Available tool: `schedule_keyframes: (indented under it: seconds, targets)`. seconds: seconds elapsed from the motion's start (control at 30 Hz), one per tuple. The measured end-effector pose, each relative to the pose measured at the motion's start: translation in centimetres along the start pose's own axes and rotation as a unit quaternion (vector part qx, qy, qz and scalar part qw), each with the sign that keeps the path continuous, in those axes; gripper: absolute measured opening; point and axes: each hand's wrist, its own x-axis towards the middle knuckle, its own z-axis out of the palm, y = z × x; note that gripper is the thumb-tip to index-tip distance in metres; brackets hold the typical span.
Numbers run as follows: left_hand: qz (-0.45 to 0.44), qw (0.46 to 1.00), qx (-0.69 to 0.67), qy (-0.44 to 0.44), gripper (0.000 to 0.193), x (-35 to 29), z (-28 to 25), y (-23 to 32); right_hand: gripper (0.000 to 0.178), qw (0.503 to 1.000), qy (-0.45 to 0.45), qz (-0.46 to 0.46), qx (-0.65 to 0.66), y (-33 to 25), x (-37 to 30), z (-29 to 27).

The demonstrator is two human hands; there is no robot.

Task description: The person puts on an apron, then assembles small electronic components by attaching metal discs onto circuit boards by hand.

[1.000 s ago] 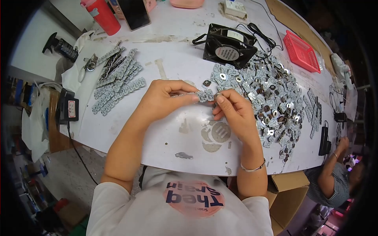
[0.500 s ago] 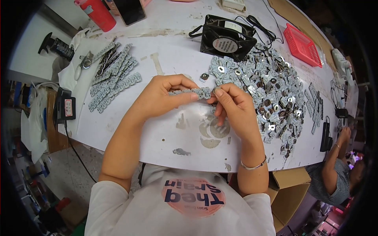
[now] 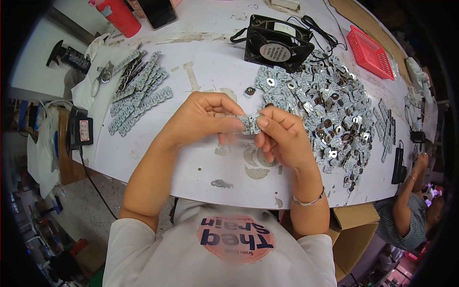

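Small silvery strip of linked flat pieces [image 3: 245,123], pale grey with printed marks, held level above the white tabletop [image 3: 201,76], roughly midway between its left and right edges and nearer the front edge. Pinched at both ends, left hand [image 3: 203,119] on one end, right hand [image 3: 282,134] on the other. Strip's middle showing between the fingertips.
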Motion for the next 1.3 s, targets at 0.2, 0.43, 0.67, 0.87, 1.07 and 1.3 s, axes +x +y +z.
schedule_keyframes:
  seconds: [0.2, 0.43, 0.67, 0.87, 1.07, 1.3]
  targets:
    - [0.13, 0.983, 0.056, 0.114, 0.018, 0.4, 1.8, -0.8, 0.016, 0.993, 0.105, -0.058, 0.008, 0.9, 0.6, 0.8]
    - [0.255, 0.905, 0.284, 0.188, 0.016, 0.8, 2.7, -1.6, 0.014, 0.964, 0.165, -0.126, -0.168, 1.3, 0.7, 0.5]
    - [0.304, 0.882, 0.3, 0.2, 0.016, 1.1, 2.7, -2.0, 0.014, 0.979, 0.169, -0.093, -0.062, 1.1, 0.8, 0.8]
    - [0.23, 0.94, 0.203, 0.152, 0.018, 1.5, 2.6, -2.3, 0.014, 0.984, 0.168, -0.039, -0.039, 0.7, 0.9, 0.0]
    - [0.099, 0.979, 0.097, 0.15, 0.02, 1.5, 1.6, -1.8, 0.016, 0.985, 0.165, -0.042, 0.0, 0.3, 0.8, -1.1]
    - [0.09, 0.984, 0.082, 0.132, 0.021, 1.2, 1.2, -1.1, 0.016, 0.94, 0.215, -0.115, -0.239, 0.7, 0.9, -1.3]
